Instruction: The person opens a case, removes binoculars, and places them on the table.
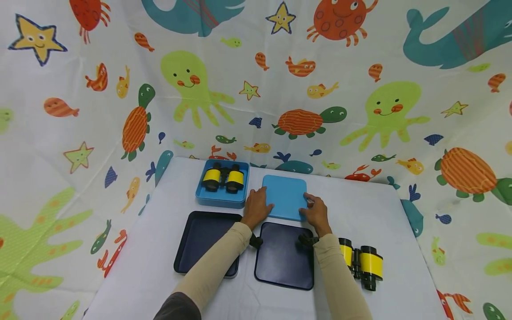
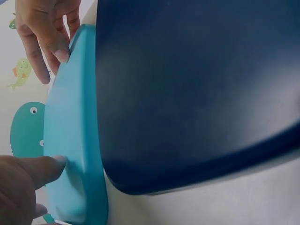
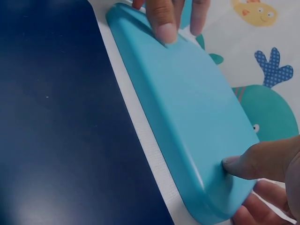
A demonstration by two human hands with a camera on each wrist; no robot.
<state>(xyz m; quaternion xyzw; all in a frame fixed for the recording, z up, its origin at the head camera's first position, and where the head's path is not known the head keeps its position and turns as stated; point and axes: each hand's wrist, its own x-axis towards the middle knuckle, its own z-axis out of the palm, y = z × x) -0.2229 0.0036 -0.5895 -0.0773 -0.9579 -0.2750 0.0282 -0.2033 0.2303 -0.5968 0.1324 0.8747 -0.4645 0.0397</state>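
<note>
- Left hand (image 1: 257,205): set at the left edge of the flat light-blue rectangular tin lid (image 1: 285,197); the thumb lies on the lid's top near the corner and the fingers curl at its rim, so the hand grips that edge.
- Right hand (image 1: 317,212): at the lid's right near corner, thumb tip pressed against the rim in the right wrist view, fingers tucked beneath; it grips the edge opposite the left hand.
- White table surface (image 1: 360,209): bears everything listed; a broad bare stretch lies to the right of the lid and another along the far edge behind it.
- Dark navy rectangular tin lid (image 1: 285,257): flat on the table, its far edge just beside the light-blue lid's near edge, a thin strip of white showing between them in the right wrist view.
- Dark navy rectangular open tin box (image 1: 204,242): to the left of the navy lid, partly under the left forearm.
- Light-blue rectangular open tin box (image 1: 222,184): just left of the light-blue lid, near the table's far edge, with a narrow gap between.
- Black-and-yellow toy binoculars (image 1: 223,178): lying inside the light-blue box.
- Second black-and-yellow binoculars (image 1: 363,262): on the table right of the navy lid, beside the right forearm.
</note>
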